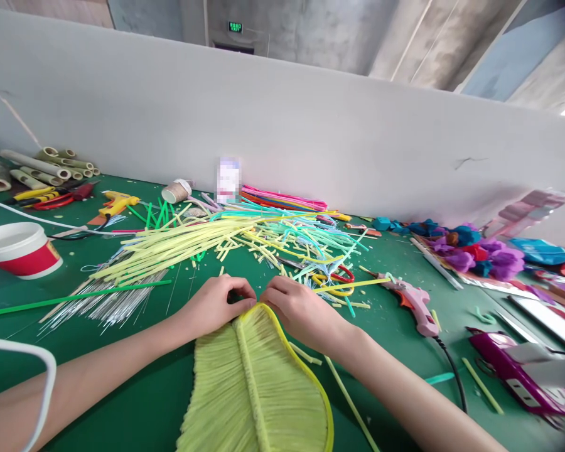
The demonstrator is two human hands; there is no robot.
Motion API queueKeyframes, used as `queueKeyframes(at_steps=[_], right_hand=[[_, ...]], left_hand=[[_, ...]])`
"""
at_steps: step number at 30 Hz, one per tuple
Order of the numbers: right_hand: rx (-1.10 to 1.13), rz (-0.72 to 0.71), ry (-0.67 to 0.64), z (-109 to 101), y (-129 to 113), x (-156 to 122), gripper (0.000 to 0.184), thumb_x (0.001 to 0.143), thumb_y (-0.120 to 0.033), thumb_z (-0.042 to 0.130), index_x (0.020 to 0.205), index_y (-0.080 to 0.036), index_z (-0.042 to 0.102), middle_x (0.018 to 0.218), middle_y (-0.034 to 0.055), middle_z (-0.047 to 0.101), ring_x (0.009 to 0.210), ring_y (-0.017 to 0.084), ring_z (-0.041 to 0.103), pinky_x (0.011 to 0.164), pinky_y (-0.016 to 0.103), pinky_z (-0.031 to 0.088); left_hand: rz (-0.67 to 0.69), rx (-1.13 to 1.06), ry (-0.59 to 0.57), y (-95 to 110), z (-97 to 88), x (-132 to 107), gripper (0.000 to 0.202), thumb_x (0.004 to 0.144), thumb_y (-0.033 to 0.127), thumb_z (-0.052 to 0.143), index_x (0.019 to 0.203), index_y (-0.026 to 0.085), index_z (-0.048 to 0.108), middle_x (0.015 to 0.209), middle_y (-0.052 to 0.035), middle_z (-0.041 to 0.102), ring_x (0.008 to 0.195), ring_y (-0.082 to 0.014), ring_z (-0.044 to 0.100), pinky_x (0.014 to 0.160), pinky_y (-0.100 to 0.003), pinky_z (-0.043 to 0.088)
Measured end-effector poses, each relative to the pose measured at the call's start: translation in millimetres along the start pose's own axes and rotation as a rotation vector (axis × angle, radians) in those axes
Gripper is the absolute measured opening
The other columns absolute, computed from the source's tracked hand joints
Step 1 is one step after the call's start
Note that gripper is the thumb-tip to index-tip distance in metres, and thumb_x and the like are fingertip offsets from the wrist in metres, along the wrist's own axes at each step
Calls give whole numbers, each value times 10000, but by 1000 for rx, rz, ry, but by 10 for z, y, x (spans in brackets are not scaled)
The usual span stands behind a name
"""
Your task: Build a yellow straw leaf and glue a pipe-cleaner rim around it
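Observation:
A large leaf shape (282,383) built from rows of light green pipe cleaners, with a raised central rib, lies in front of me. Bright yellow pipe cleaner edging (328,402) runs along its right side up to the tip; the left side shows no yellow edging. My left hand (216,304) is closed at the tip, thumb and fingers pinched there. Just right of it, my right hand (301,307) is closed over the edging by the tip, its fingertips partly hidden. A yellow strip (353,285) sticks out beyond my right hand toward a pink glue gun (412,301).
Loose pale yellow pipe cleaners (188,245) are heaped behind my hands, with metal wires (117,301) and scissors (341,279) nearby. A paper cup (21,251), yellow glue gun (117,204) and bamboo pieces (51,166) stand left. A purple power strip (522,376) lies right.

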State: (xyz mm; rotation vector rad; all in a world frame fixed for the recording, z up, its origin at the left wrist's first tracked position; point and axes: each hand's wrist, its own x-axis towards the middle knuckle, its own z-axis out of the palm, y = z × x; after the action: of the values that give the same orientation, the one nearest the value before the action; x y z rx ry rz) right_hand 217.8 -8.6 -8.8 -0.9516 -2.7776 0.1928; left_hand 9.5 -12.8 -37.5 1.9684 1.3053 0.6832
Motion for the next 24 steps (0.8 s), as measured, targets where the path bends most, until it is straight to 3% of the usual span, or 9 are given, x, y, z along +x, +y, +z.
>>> queueKeyframes(at_steps=[13,19,24], right_hand=[[-49,55,-42,99,-2,-19,137,934,-136,550,966,-152,682,938,58,594,818,142,581,708,223,445],[-40,64,-34,86,1,-13,140,939,-138,547,972,-158,681,927,52,591,805,139,588,698,221,447],[-12,40,21,66,19,-17,166,965,-141,502,1041,-165,648,929,53,599,806,142,599,701,236,453]], left_hand=[[-38,-131,-27,-68,34,-2,153,828,326,633,908,219,705,909,-1,758,841,-193,695,740,-266,506],[-8,-86,-27,-4,33,-13,126,818,268,621,881,220,718,889,11,753,841,-186,687,748,-260,496],[37,56,0,43,-33,1,195,887,348,571,891,230,727,868,-1,734,832,-207,651,723,-293,470]])
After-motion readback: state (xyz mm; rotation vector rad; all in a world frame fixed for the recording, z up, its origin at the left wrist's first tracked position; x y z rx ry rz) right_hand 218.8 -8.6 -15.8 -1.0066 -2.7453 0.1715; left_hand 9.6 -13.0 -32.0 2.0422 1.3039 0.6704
